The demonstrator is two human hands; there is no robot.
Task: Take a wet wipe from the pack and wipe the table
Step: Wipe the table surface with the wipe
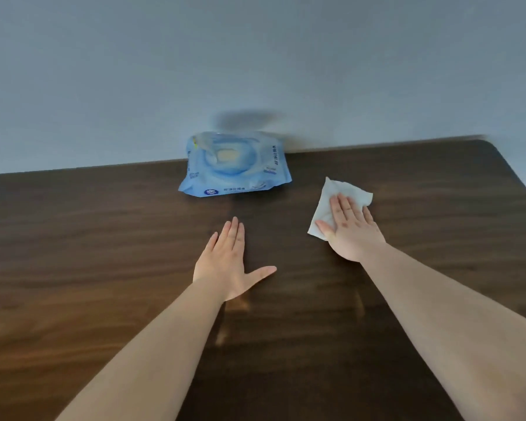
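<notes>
Your right hand (351, 226) presses flat on the white wet wipe (337, 205), your left hand (225, 262) lies open and empty on the table (104, 253) — the blue pack (234, 164) sits just beyond both.

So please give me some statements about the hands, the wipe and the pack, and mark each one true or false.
1. The right hand presses flat on the white wet wipe. True.
2. The left hand holds the blue wipe pack. False: it lies flat on the bare dark wooden table, apart from the pack.
3. The pack sits at the table's far edge, near the wall. True.
4. The wipe is crumpled into a ball. False: it is spread flat under the hand.
5. The wipe lies left of the pack. False: it lies to its right.
</notes>
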